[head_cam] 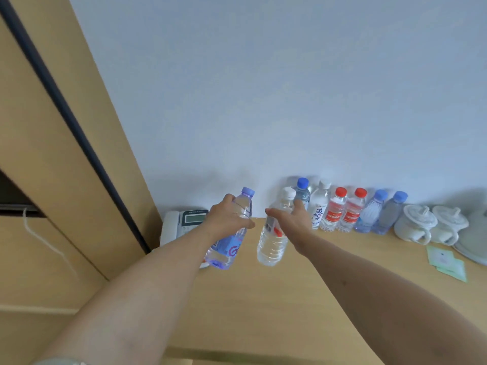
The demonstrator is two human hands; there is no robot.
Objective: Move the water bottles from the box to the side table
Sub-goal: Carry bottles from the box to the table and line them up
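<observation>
My left hand [227, 216] grips a clear bottle with a pale purple cap and a blue-pink label [229, 243], held tilted above the wooden side table [263, 306]. My right hand [295, 219] holds a clear bottle with a white cap and a red-white label [272, 243], also tilted, just right of the first. Both bottles hang over the table's back left part. Against the wall stands a row of several bottles [342, 209] with blue, white and red caps. The box is out of sight.
A white desk phone [181, 222] sits at the table's back left corner. Two white lidded cups [432, 222] and a grey tray [474, 238] stand at the right, with green sachets [445, 262] in front. A tall wooden cabinet [52, 154] borders the left.
</observation>
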